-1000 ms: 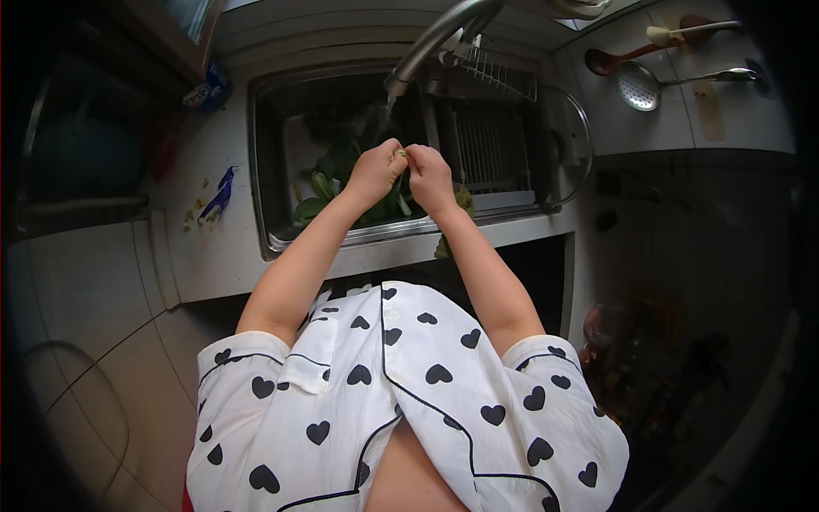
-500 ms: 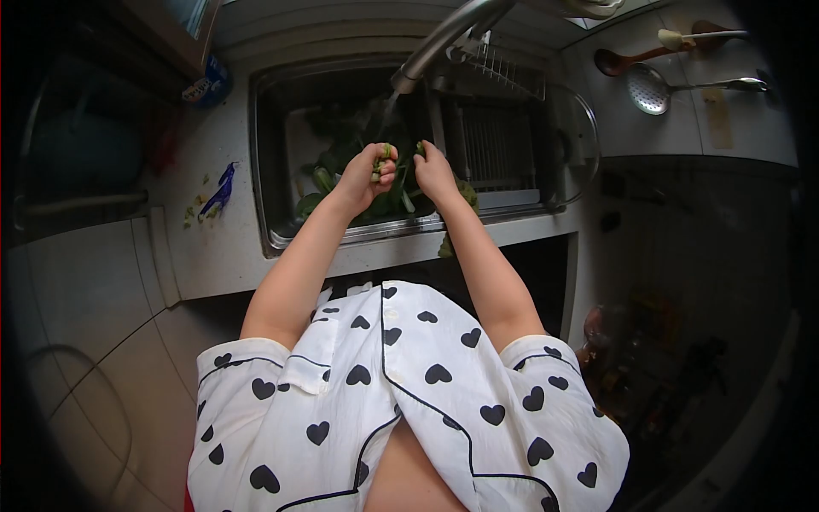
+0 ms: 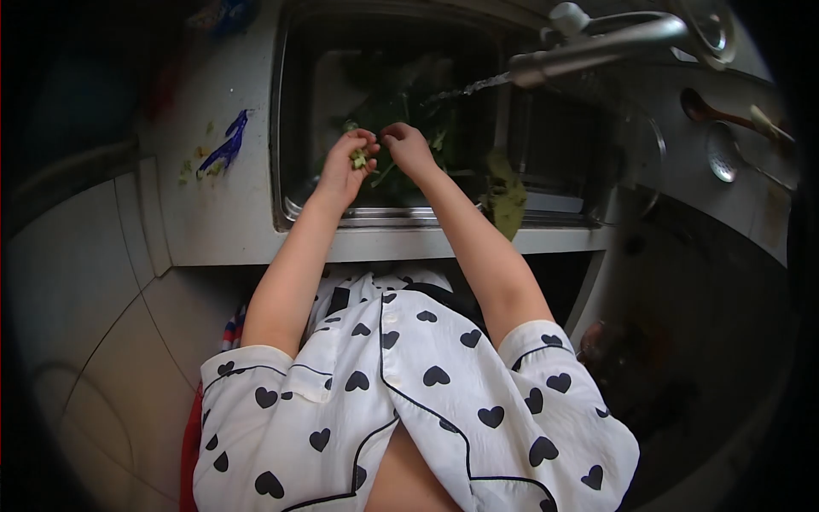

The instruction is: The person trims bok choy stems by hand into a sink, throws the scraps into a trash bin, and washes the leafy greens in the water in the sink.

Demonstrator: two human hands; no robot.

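Drawn closer together, left hand (image 3: 347,164) loosely curled around green pieces (image 3: 359,159), right hand (image 3: 409,151) bent, grip unclear

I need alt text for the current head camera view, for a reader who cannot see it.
Over a kitchen sink, a person's left hand holds small green pieces, with the right hand close beside it. Water runs from the faucet, and leafy greens lie in the sink. A yellowish leaf hangs over the sink's front edge.

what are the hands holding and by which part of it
The left hand holds small cut pieces of green stem loosely in its curled fingers; which part is gripped can't be told. Nothing clear shows in the right hand.
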